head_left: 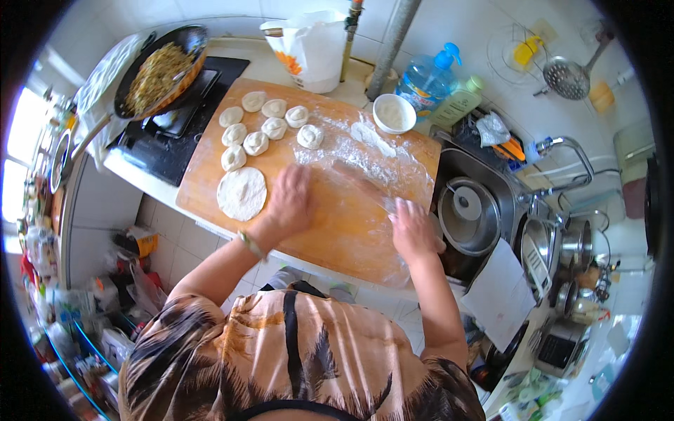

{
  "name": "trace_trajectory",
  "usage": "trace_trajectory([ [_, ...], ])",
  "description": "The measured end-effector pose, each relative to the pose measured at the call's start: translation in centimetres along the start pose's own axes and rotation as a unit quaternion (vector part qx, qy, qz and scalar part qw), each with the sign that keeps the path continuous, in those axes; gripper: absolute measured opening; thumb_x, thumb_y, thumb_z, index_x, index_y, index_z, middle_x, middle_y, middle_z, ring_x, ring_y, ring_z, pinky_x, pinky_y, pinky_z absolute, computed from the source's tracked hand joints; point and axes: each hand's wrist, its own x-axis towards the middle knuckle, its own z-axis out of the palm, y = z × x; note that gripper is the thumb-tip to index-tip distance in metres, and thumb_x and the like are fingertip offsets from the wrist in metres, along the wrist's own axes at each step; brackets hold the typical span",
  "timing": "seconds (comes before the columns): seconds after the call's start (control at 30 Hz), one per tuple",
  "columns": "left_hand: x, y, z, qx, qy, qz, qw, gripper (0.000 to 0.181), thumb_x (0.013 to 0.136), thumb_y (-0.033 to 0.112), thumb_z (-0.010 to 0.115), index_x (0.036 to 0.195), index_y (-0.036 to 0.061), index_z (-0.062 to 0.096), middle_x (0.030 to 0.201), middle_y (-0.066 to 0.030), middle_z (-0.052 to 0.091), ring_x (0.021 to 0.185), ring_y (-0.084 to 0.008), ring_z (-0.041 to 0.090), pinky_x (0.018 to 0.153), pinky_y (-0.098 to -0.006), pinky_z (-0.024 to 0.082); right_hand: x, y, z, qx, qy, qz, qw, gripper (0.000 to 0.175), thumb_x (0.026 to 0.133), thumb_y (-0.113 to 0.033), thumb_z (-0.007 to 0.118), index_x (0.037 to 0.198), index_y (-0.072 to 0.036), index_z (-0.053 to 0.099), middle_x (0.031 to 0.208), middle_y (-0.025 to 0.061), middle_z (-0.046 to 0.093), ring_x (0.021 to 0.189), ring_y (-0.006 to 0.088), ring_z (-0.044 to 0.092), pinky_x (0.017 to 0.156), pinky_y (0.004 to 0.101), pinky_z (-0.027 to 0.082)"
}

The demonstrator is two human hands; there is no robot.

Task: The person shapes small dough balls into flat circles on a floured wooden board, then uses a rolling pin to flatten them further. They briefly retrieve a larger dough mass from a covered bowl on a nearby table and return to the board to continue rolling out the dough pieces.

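My right hand (415, 227) grips the near end of a wooden rolling pin (363, 184), which lies slantwise over the floured wooden board (342, 226) and is blurred. Left of it, my left hand (292, 200) is over the board, its fingers blurred, so whether they hold anything is unclear. Beside that hand lies a flat round dough wrapper (242, 193). Several small dough pieces (256, 143) sit in a cluster on the board's far left. One dough piece (310, 137) rests apart, by the scattered flour (368, 147).
A white bowl (394, 114) of flour stands at the board's far right corner. At left, a frying pan (158, 79) of chopped filling sits above the black cooktop (152, 152). A flour bag (310, 52) stands behind; the sink (447, 158) with a metal basin (470, 216) is right.
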Motion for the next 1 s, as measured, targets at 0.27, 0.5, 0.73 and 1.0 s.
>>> trace_trajectory([
  [0.27,9.5,6.2,3.9,-0.054,-0.025,0.168,0.984,0.053,0.088,0.026,0.053,0.133,-0.0025,0.046,0.143,-0.0206,0.037,0.137,-0.0377,0.029,0.114,-0.0485,0.023,-9.0,-1.6,-1.8,0.024,0.181,0.128,0.975,0.036,0.084,-0.011,0.060,0.115,0.005,0.054,0.101,0.0235,0.059,0.092,0.0409,0.058,0.078,0.0464,0.048],
  [0.5,6.0,4.8,3.3,-0.225,-0.138,0.325,0.908,0.047,0.098,0.031,0.043,0.133,0.0008,0.049,0.142,-0.0183,0.043,0.138,-0.0336,0.031,0.115,-0.0450,0.020,-13.1,0.3,-2.2,0.076,0.190,0.162,0.965,0.035,0.083,-0.010,0.061,0.115,0.004,0.054,0.100,0.0221,0.059,0.092,0.0402,0.058,0.077,0.0461,0.048],
  [0.73,5.5,9.4,2.8,-0.044,-0.114,0.092,0.988,0.061,0.097,0.046,0.032,0.148,0.0119,0.028,0.156,-0.0150,0.020,0.146,-0.0302,0.013,0.113,-0.0578,0.009,-12.9,1.5,-3.1,0.124,0.162,0.153,0.967,0.032,0.085,-0.009,0.060,0.113,0.006,0.055,0.101,0.0226,0.061,0.092,0.0403,0.059,0.078,0.0451,0.049],
  [1.0,5.3,9.2,3.2,-0.026,-0.080,0.100,0.991,0.065,0.096,0.046,0.037,0.149,0.0111,0.025,0.156,-0.0190,0.015,0.145,-0.0330,0.013,0.115,-0.0543,0.010,-11.8,2.2,-2.2,0.144,0.173,0.115,0.968,0.031,0.085,-0.008,0.060,0.113,0.004,0.056,0.101,0.0212,0.062,0.093,0.0394,0.060,0.080,0.0444,0.049],
])
